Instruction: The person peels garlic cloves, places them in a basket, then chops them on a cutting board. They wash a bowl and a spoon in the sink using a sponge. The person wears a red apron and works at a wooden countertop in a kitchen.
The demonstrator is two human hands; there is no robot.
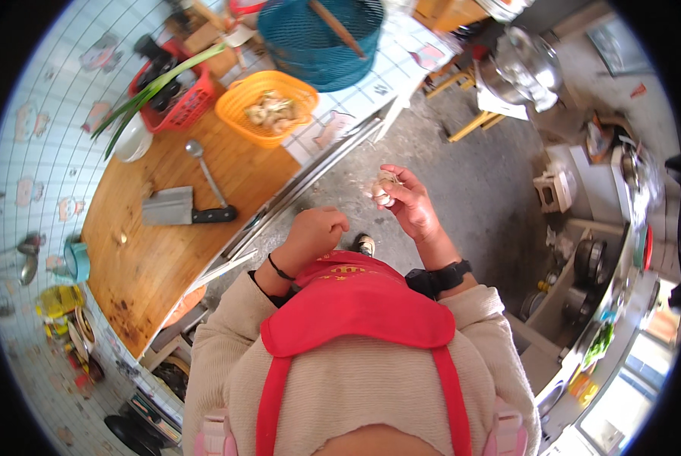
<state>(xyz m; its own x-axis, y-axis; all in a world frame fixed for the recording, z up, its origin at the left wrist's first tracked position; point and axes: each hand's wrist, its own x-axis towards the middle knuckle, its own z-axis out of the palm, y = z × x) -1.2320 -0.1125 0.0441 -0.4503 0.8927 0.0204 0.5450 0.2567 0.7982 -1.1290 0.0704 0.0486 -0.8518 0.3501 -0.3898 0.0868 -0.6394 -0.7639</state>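
Out in front of me, above the floor, my right hand (413,205) grips a whitish garlic bulb (384,190) between thumb and fingers. My left hand (318,230) is held a little nearer and to the left of it, apart from the garlic. Its fingers are curled closed, and whatever is inside them, if anything, is hidden. Beside it on the left, a cleaver (172,207) with a black handle lies on the wooden board (204,171). What looks like a single garlic clove (122,239) rests on the board. A yellow basket (230,114) at the far side contains pale garlic pieces (270,112).
A metal spoon (211,175) lies by the cleaver. Behind are a white bowl (133,143), a red basket (181,110) with green onion (158,82) across it, and a teal basket (321,53). At far right, a metal pot (519,68) stands on a yellow-legged stool (470,125).
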